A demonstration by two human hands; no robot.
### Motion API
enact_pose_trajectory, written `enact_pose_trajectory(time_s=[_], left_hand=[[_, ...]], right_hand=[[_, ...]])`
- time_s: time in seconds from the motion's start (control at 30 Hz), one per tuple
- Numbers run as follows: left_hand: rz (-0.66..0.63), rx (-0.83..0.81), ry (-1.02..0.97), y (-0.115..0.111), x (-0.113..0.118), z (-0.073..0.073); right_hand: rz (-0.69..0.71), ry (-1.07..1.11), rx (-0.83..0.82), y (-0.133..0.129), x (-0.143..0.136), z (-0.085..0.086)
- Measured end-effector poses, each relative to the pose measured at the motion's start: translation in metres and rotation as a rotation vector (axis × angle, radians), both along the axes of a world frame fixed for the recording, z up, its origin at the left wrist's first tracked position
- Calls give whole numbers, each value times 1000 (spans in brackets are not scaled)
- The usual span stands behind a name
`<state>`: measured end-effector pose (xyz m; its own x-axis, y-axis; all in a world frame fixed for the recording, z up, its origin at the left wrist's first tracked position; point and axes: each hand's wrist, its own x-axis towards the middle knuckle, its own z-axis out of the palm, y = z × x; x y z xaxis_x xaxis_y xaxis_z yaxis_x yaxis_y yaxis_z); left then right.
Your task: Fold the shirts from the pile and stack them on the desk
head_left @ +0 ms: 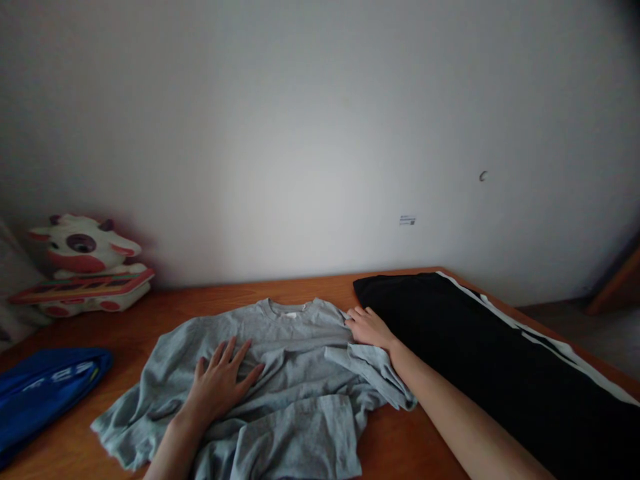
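Note:
A grey T-shirt lies rumpled on the wooden table, its collar toward the wall. My left hand rests flat on the left part of the shirt with its fingers spread. At the shirt's right shoulder is my right hand, its fingers bent and pressed together on the cloth edge. One sleeve is folded inward beside my right wrist, and part of the cloth is doubled over near the front.
Black fabric with a white stripe covers the table's right side. A blue garment lies at the left. Behind it sits a cow-shaped toy keyboard. The wall borders the wooden table.

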<state>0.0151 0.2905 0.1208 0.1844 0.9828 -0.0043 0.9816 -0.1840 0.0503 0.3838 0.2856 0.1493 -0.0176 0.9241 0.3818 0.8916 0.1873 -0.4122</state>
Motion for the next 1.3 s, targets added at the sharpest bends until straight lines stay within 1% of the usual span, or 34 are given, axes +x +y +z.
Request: enact_pose_trajectory(time_s=[0.07,0.1,0.17,0.23,0.27,0.3,0.37,0.4,0.47,0.57,0.67,0.77,0.97,1.13,1.2,1.3], left_hand=[[3,0,-4,0,1,0],[4,-1,-7,0,1,1],[9,1,-17,0,2,1],[16,-3,-23,-1,2,1],[20,-8,-23,-1,2,1],[25,-14,-20,-1,3,1],[39,-18,-11,-1,3,0],[46,-12,-8,-1,4,-1],[56,15,-4,1,6,-2],[75,27,8,6,12,-1],[113,-6,20,15,18,3],[143,-3,19,27,23,4],[143,41,-31,50,27,-4],[215,126,-134,62,28,-10],[170,217,-202,63,28,-7],[-23,376,-351,54,28,0]], right_hand=[[1,-66,-19,-1,-10,12],[1,-101,-52,-4,-19,14],[-29,-153,-182,-17,-41,11],[-54,-121,-363,-34,-65,-2],[-83,-108,-415,-42,-75,-10],[-120,-108,-424,-48,-84,-19],[-145,-123,-411,-54,-93,-34],[-141,-133,-394,-53,-94,-40],[-100,-148,-365,-46,-89,-45],[-26,-154,-337,-27,-75,-44],[16,-147,-315,-9,-61,-44],[51,-150,-289,7,-49,-45],[50,-138,-292,29,-36,-46],[73,-74,-219,35,-33,-44],[76,-42,-168,36,-33,-45],[66,-19,-83,36,-32,-46]])
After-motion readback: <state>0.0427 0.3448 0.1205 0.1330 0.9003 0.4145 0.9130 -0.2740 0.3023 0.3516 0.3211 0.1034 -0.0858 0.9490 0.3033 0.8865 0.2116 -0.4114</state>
